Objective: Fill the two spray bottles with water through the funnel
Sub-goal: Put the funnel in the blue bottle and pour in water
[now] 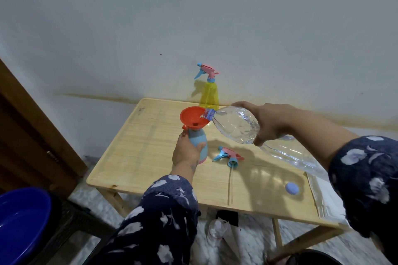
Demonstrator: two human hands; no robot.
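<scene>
A blue spray bottle without its head stands on the wooden table, with a red funnel in its neck. My left hand grips the bottle's body. My right hand holds a large clear water bottle tilted down, its blue-ringed mouth over the funnel's rim. The removed spray head, blue and pink with a long tube, lies on the table right of the bottle. A yellow spray bottle with its head on stands at the table's far edge by the wall.
A blue bottle cap lies near the table's right front. White paper sheets lie at the right edge. A dark blue basin sits at lower left, a brown door at left. A clear bottle lies on the floor under the table.
</scene>
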